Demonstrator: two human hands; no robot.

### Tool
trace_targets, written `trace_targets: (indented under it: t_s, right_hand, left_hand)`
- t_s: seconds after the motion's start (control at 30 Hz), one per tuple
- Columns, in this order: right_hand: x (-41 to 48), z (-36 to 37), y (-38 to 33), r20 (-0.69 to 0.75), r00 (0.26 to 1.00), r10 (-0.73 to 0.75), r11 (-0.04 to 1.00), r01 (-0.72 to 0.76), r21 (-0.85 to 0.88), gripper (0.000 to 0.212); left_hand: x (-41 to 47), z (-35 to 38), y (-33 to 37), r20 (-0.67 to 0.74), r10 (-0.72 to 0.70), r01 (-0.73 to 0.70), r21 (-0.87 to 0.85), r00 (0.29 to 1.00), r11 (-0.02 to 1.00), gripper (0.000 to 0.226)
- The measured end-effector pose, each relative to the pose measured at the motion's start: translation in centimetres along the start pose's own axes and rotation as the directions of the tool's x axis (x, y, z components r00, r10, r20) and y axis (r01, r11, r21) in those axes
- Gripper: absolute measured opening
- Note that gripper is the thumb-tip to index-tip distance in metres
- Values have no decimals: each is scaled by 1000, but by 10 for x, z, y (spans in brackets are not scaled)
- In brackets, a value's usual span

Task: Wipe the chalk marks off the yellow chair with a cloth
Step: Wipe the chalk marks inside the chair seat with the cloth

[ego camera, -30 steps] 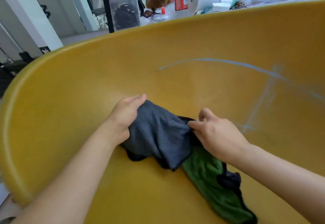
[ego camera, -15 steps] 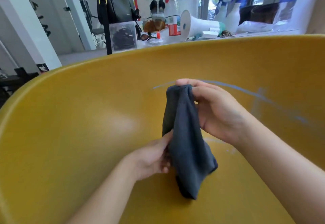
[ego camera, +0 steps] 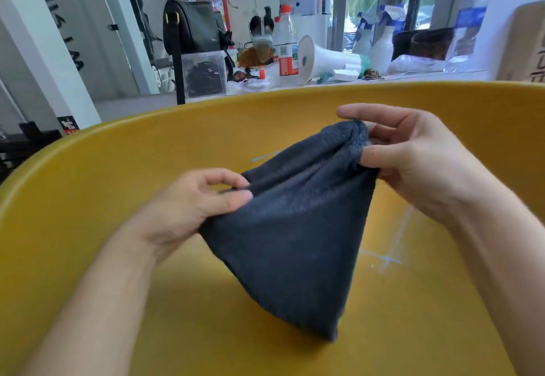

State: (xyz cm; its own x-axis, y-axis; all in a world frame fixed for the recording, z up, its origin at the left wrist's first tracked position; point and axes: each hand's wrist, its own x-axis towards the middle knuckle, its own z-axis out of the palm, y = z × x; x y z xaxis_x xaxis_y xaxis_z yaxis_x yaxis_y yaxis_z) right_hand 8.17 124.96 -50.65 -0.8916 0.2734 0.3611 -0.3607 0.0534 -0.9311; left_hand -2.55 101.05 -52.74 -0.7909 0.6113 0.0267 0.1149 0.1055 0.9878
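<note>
Hands, two — left hand (ego camera: 188, 207), right hand (ego camera: 413, 160) — pinch one cloth (ego camera: 295, 243) over one yellow chair (ego camera: 88, 198).

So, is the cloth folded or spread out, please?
Partly spread: the cloth hangs stretched between left hand and right hand, tapering downward.

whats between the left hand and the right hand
In the head view, the dark grey cloth spans the gap: the left hand pinches one end, the right hand grips the other, with the yellow chair behind.
</note>
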Motion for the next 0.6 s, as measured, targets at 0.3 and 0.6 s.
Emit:
trace_targets:
  t_s: [0.3,0.6]
  right_hand:
    - [-15,-30,-31,170,985,-19,818,113,-564,13]
    - [20,-9,53,-103,995,-4,783,-61,-620,11]
  left_hand:
    - [-24,-33,39,-104,458,-235,747,883,622,20]
    - [28,-49,-22,-205,231,-138,385,951,912,18]
